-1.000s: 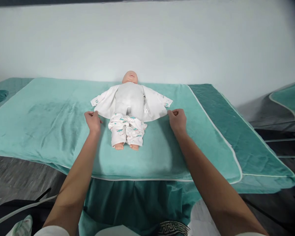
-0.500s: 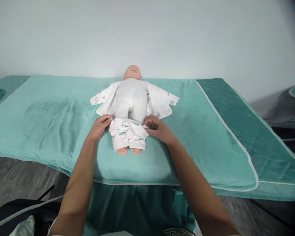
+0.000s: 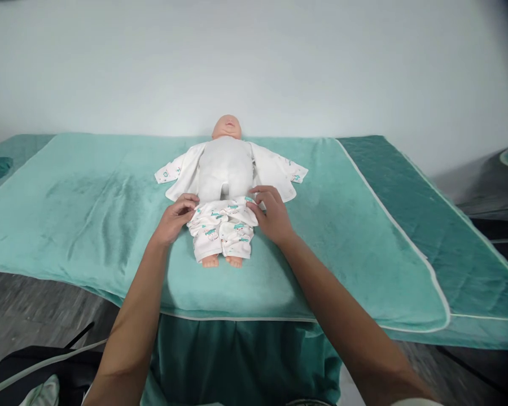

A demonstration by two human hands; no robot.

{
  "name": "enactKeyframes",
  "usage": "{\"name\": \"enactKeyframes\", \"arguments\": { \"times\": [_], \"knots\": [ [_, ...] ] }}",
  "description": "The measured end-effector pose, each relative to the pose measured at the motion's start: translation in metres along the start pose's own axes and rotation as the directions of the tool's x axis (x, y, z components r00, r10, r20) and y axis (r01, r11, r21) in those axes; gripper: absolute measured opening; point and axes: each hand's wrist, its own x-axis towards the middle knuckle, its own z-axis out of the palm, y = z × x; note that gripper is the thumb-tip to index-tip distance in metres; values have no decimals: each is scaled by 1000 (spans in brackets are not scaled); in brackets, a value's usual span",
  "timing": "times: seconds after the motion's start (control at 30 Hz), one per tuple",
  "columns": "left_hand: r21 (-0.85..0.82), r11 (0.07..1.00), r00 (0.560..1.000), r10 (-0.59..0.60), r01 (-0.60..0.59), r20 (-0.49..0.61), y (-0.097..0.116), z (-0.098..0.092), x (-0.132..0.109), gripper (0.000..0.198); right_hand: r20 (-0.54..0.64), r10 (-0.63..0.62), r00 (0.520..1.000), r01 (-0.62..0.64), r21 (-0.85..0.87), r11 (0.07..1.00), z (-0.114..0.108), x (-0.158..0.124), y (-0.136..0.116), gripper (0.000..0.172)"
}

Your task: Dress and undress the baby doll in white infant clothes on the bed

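Observation:
A baby doll with a white cloth body lies on its back, head toward the wall. An open white jacket with printed cuffs is spread under it, sleeves out to both sides. White printed pants are bunched around the doll's lower legs, and its feet show below the hems. My left hand pinches the left edge of the waistband. On the other side, my right hand grips the waistband's right edge between thumb and fingers.
A light green blanket covers the bed, over a darker green cover at the right. Behind stands a pale wall. A black chair with a cable is at the lower left.
The right side of the waistband has moved up the doll's legs a little, along with my right hand. My left hand has shifted slightly upward.

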Motion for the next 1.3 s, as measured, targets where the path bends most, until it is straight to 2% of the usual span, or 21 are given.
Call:
{"name": "enactKeyframes", "arguments": {
  "times": [0.1, 0.23, 0.33, 0.4, 0.43, 0.5, 0.53, 0.63, 0.73, 0.8, 0.9, 1.07, 1.2, 1.3],
  "knots": [
    [66, 997, 981, 55, -43, -189, -1, 16, 6, 24, -7, 43, 999, -43, -56, 997, 4, 19, 2, 20],
    [149, 988, 915, 102, -47, -390, -7, 29, 35, 17, -74, 262, 962, -262, 6, 965, 9, 47, 13, 24],
    [265, 964, 848, 140, 1, -511, -13, 31, 63, 6, -114, 403, 908, -375, 204, 904, 19, 63, 27, 34],
    [266, 963, 812, 115, 51, -572, -15, 31, 76, 10, -66, 503, 862, -446, 373, 813, 26, 68, 36, 40],
    [238, 969, 811, 86, 67, -579, -16, 32, 80, 12, -19, 546, 837, -484, 437, 758, 28, 68, 39, 43],
    [157, 984, 838, 13, 87, -546, -15, 33, 81, 10, 72, 594, 801, -546, 494, 677, 29, 65, 42, 50],
    [116, 989, 854, -21, 95, -520, -13, 33, 79, 8, 110, 599, 793, -566, 494, 660, 27, 63, 43, 52],
    [-19, 989, 893, -139, 145, -428, -9, 30, 70, 21, 240, 567, 788, -606, 462, 648, 12, 57, 45, 55],
    [-161, 960, 937, -263, 229, -231, -8, 22, 62, 18, 421, 500, 757, -653, 464, 598, -7, 55, 45, 52],
    [-214, 937, 952, -296, 276, -72, -9, 15, 58, 30, 522, 444, 728, -680, 466, 566, -17, 53, 44, 47],
    [-245, 915, 947, -308, 321, 89, -8, 7, 54, 50, 615, 372, 695, -693, 437, 573, -23, 51, 42, 40],
    [-300, 884, 931, -314, 358, 188, -6, 0, 52, 69, 668, 324, 670, -698, 418, 581, -25, 48, 38, 34],
    [-336, 873, 933, -304, 353, 192, -7, 0, 50, 60, 637, 340, 692, -691, 447, 568, -24, 48, 31, 37],
    [-355, 872, 941, -299, 337, 158, -7, 2, 49, 54, 578, 373, 726, -675, 495, 546, -15, 45, 28, 40]
  ]
}}
